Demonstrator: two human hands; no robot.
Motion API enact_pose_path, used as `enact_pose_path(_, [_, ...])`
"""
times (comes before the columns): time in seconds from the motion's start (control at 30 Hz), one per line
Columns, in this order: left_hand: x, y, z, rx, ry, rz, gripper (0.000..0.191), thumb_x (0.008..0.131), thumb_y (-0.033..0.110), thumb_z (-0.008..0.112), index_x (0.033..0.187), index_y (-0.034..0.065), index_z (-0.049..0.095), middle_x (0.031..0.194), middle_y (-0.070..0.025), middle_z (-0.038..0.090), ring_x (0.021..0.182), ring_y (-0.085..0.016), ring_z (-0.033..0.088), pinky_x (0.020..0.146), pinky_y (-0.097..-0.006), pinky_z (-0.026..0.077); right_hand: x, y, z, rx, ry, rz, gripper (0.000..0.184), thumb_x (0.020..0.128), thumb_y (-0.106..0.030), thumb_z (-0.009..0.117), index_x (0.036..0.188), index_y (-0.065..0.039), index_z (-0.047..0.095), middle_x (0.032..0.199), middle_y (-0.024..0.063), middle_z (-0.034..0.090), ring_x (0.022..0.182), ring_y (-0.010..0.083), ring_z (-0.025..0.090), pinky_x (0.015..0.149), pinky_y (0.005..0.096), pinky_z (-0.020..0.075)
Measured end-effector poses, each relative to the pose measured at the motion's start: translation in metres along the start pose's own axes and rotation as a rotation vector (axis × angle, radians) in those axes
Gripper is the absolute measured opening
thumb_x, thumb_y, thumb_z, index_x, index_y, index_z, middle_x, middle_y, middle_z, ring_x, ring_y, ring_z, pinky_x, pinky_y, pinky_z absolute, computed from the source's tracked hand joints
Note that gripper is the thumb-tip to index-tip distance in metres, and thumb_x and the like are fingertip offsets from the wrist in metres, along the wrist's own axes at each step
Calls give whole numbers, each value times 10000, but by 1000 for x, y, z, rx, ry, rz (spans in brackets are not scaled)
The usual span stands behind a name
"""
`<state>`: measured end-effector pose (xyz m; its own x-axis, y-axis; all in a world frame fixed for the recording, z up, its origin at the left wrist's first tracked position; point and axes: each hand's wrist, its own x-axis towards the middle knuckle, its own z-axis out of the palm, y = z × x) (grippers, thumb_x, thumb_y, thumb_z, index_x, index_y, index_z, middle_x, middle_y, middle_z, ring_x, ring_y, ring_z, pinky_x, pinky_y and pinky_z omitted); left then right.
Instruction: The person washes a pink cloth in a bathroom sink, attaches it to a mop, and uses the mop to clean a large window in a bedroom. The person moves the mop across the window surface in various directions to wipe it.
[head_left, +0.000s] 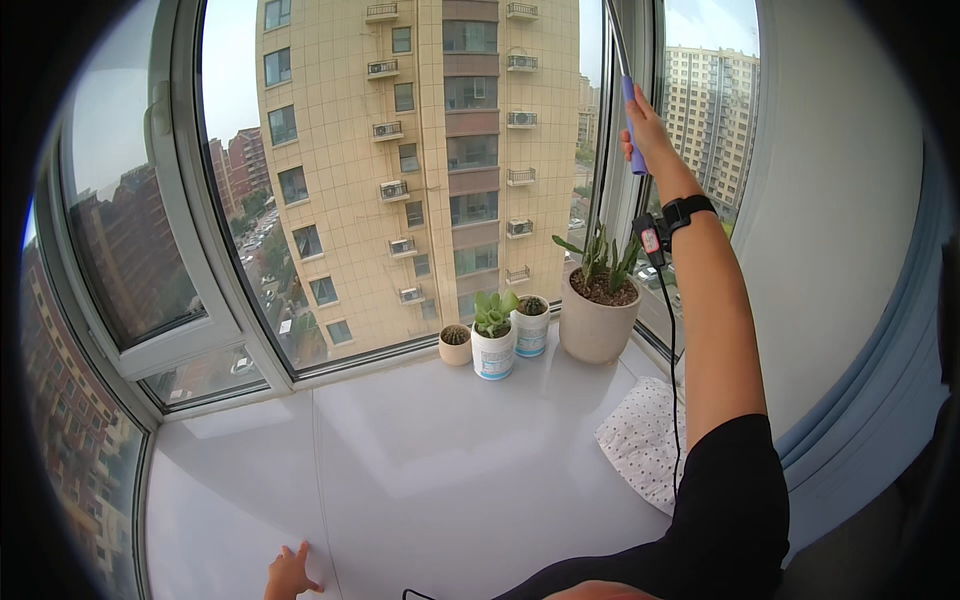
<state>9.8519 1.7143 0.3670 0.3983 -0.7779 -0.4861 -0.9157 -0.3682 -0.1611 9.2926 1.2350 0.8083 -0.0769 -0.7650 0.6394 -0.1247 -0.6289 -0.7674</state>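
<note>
High at the right, my right hand (654, 135) grips the purple handle (629, 97) of a tool with a metal shaft (617, 37). The shaft runs up past the top of the picture, so the tool's head is hidden. It stands in front of the window frame (637, 45) at the corner. My left hand (289, 574) is low at the left, fingers spread, resting on or just over the pale windowsill (420, 480); contact cannot be made out for sure. Nothing is held in it.
Along the glass stand a small potted cactus (454, 346), a succulent in a white tub (493, 356), another cactus tub (530, 334) and a large beige planter (600, 330). A dotted cloth (641, 439) lies under my right arm. A black cable (673, 337) hangs from my wrist device. Blue curtain (862, 442) at right.
</note>
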Motion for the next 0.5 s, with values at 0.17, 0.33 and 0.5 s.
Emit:
enact_pose_path(0.17, [9,-2,3,32,24,32,1211,408,479,842,1394,151,222,1269,-266,394,1007,-336,561,776,-365,487,-155,68,-9,73,-60,217,504,959,-327,374,1417,-330,162,582,29,443,402,101,418,352,253,395])
enact_pose_path(0.33, [7,6,4,69,36,0,1240,395,462,851,1408,161,200,1284,-261,390,965,-314,584,739,-340,501,-308,86,4,203,-151,456,516,961,-314,380,1416,-349,140,596,20,421,420,99,415,356,258,389])
enact_pose_path(0.5, [5,9,-1,32,71,-11,1202,387,377,846,1396,132,239,1196,-210,494,1002,-309,565,801,-365,471,-429,90,37,383,-221,590,522,965,-286,381,1419,-345,130,629,9,390,466,96,421,376,252,393])
